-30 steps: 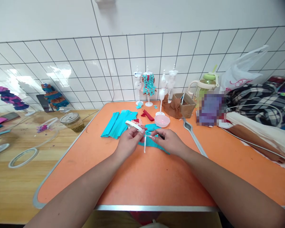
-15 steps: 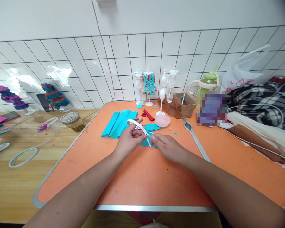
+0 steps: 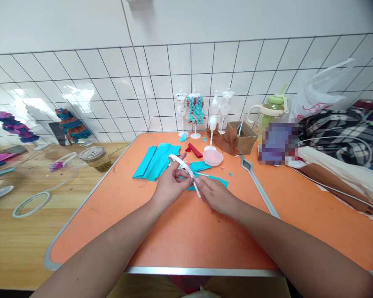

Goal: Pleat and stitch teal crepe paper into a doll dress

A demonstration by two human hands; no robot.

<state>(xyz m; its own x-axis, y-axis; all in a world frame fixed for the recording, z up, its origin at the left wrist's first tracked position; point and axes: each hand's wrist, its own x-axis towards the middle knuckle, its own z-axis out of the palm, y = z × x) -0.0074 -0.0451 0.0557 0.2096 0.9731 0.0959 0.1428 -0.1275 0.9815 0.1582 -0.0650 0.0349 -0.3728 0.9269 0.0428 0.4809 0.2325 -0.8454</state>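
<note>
My left hand (image 3: 173, 182) grips a thin roll of white tape (image 3: 180, 162) above the orange table, with fingers inside and around the ring. Closed at the near edge of the same roll is my right hand (image 3: 216, 192), its thumb and finger pinched against it. Whether a loose end of tape lies between those fingertips is too small to tell. Behind and under the hands lies a strip of turquoise crepe paper (image 3: 221, 181). Larger folded turquoise paper (image 3: 158, 160) rests to the left of them.
Small white mannequins stand at the back, one wearing a turquoise ruffled dress (image 3: 195, 109). A pink bowl (image 3: 213, 158), red paper (image 3: 195, 150) and a cardboard box (image 3: 244, 138) are nearer. Rightward are a jug (image 3: 273, 108) and checked cloth (image 3: 332, 132). Another tape roll (image 3: 32, 205) lies left.
My right hand has shifted slightly right and down along the roll. The roll's near end has tipped lower, and more of the turquoise strip shows behind my right hand.
</note>
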